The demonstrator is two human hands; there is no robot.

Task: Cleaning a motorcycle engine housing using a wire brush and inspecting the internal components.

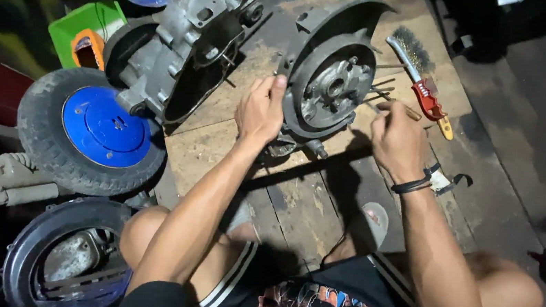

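Steadying the engine cover (329, 77) on the wooden board (295, 198), our left hand (261, 110) grips its rim so it cannot rock, while our right hand (394, 135) pinches a thin tool (397, 107) against it (wire brush (420, 78) lying just beside, within reach).

Workshop floor: dark, stained concrete (539, 137), dimly lit, with hard shadows cast from above. Worn wooden board (295, 198) laid flat at centre as a work surface. Left margin: small tyre with blue rim (92, 128), green plastic box (87, 26).
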